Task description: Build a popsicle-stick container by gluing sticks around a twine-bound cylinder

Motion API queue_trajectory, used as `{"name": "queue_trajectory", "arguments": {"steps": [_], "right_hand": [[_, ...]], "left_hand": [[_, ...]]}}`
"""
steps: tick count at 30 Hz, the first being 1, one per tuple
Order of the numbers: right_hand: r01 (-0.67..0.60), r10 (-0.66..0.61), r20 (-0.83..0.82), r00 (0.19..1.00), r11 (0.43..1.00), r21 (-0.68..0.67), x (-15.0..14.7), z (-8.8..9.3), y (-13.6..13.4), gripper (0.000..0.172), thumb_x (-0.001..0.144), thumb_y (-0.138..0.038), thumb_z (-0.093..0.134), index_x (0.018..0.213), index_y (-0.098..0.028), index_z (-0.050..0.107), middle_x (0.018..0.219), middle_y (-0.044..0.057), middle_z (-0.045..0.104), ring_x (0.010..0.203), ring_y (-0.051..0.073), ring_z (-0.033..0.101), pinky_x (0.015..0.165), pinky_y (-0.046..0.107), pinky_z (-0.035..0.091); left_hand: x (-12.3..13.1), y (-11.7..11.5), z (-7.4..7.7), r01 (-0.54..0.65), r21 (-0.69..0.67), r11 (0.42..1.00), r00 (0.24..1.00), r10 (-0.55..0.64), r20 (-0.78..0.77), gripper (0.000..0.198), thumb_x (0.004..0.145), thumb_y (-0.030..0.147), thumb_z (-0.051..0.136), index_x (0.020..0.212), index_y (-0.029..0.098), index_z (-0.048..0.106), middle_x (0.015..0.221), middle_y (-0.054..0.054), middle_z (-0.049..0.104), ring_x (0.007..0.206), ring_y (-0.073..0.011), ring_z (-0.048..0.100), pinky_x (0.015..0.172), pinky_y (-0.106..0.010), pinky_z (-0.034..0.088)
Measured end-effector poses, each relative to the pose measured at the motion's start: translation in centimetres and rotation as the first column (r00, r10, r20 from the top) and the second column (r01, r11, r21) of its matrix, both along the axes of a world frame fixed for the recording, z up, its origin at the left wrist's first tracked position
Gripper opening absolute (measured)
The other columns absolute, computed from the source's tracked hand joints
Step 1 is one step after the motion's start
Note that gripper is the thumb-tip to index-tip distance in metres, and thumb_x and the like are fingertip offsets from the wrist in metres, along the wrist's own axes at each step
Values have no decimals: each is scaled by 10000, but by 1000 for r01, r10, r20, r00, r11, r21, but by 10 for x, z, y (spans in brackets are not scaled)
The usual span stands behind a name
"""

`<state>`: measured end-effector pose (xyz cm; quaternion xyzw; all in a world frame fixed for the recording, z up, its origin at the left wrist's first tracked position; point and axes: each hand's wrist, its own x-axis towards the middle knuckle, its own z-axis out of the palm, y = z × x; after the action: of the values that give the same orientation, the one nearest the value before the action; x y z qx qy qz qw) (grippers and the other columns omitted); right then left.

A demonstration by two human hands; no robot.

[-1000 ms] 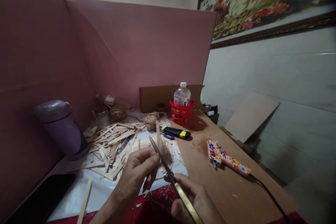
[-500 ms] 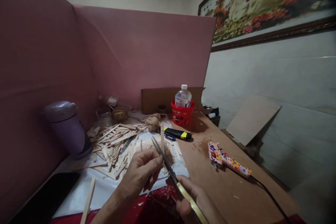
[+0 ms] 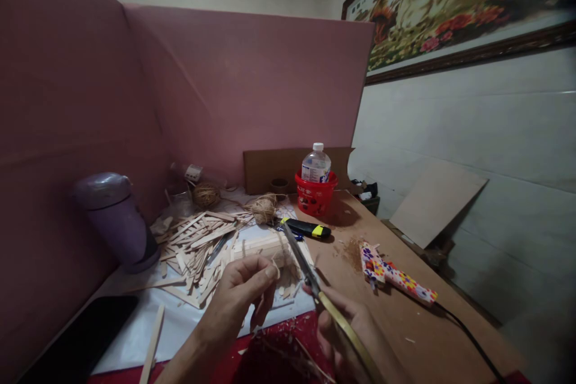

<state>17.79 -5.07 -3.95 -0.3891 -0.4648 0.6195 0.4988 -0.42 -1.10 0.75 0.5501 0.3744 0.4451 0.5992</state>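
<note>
My left hand (image 3: 249, 288) is in the middle foreground, thumb and forefinger pinched on a short pale piece of wooden craft stick (image 3: 276, 267). To its right, my right hand (image 3: 344, 327) grips a pair of scissors (image 3: 302, 255) by the gold-coloured handles. The dark blades point away and to the left, and look closed together. Their tips overlap the view of the black and yellow utility knife (image 3: 308, 228) lying behind. Beyond my left hand, a flat assembly of wooden sticks (image 3: 258, 248) rests on the white sheet, partly hidden by that hand.
A heap of craft sticks (image 3: 198, 246) covers the sheet. Around it stand a purple tumbler (image 3: 119, 222), twine balls (image 3: 263, 209) and a red bucket (image 3: 316, 197) holding a plastic bottle (image 3: 317, 165). A flowered glue gun (image 3: 396, 279) with a cord lies right; a black phone-like slab (image 3: 85, 336) lies left.
The long stick that stood upright from my left fingers is gone from there; a short piece shows instead. The scissors have moved right, away from my left hand, and their blades have closed.
</note>
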Motion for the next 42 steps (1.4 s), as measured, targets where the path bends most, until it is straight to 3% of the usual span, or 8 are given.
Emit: {"name": "queue_trajectory", "arguments": {"steps": [4, 9, 12, 22, 24, 28, 35, 42], "right_hand": [[69, -101, 409, 907, 993, 91, 33, 22, 10, 478, 674, -474, 758, 1009, -162, 621, 726, 21, 660, 625, 166, 606, 537, 248, 449], [113, -353, 837, 419, 935, 337, 46, 48, 8, 148, 730, -133, 527, 841, -190, 607, 770, 59, 697, 749, 225, 641, 664, 325, 431], [-17, -382, 890, 248, 917, 399, 37, 50, 9, 199, 731, -90, 470, 804, -181, 631, 787, 88, 694, 742, 237, 640, 645, 331, 408], [-207, -436, 899, -28, 883, 422, 12, 40, 27, 210, 806, -43, 476, 869, -111, 664, 902, 160, 680, 894, 312, 633, 757, 411, 453], [-251, -500, 866, 18, 836, 488, 7, 46, 21, 185, 849, -92, 495, 880, -124, 674, 922, 156, 676, 932, 319, 613, 779, 425, 448], [-328, -514, 787, 340, 719, 612, -5, 54, 8, 245, 847, -117, 545, 1073, -181, 614, 1009, 89, 667, 923, 250, 621, 738, 348, 463], [-331, -694, 582, 423, 480, 813, -16, 38, 13, 167, 829, -74, 492, 759, -175, 606, 669, 41, 640, 606, 201, 606, 549, 297, 380], [-276, -440, 666, 603, 667, 691, -17, 59, 33, 267, 766, 18, 479, 813, -159, 674, 760, 51, 693, 700, 185, 624, 628, 287, 430]], "left_hand": [[1, -1, 3, -73, -9, 997, 997, 73, 18, 281, 798, 376, 626, 633, 163, 546, 433, 41, 525, 299, -54, 425, 312, -161, 232], [-1, 1, 0, -124, 8, 992, 992, 124, 37, 245, 782, 341, 621, 633, 159, 554, 403, 44, 513, 284, -49, 401, 323, -165, 246], [-1, 2, 0, -126, 24, 992, 991, 124, 55, 226, 785, 327, 617, 649, 154, 567, 420, 43, 516, 297, -51, 411, 328, -165, 261], [3, -1, 1, -111, 9, 994, 992, 110, 67, 258, 774, 331, 618, 598, 151, 561, 395, 35, 521, 279, -54, 416, 310, -158, 260], [7, -3, 0, -83, -12, 996, 995, 84, 50, 257, 756, 348, 625, 600, 152, 568, 366, 38, 510, 260, -55, 399, 302, -160, 247], [18, -5, -6, -93, -78, 993, 996, 92, -12, 251, 675, 378, 657, 578, 168, 559, 332, 51, 477, 243, -64, 353, 281, -176, 220], [25, -4, -10, -174, -40, 984, 984, 173, -42, 280, 625, 367, 673, 479, 170, 538, 283, 81, 371, 263, -38, 237, 313, -189, 146], [14, -2, -9, -308, 96, 947, 943, 317, -103, 393, 763, 491, 569, 545, 164, 587, 360, 59, 401, 314, -71, 302, 354, -219, 218]]}}
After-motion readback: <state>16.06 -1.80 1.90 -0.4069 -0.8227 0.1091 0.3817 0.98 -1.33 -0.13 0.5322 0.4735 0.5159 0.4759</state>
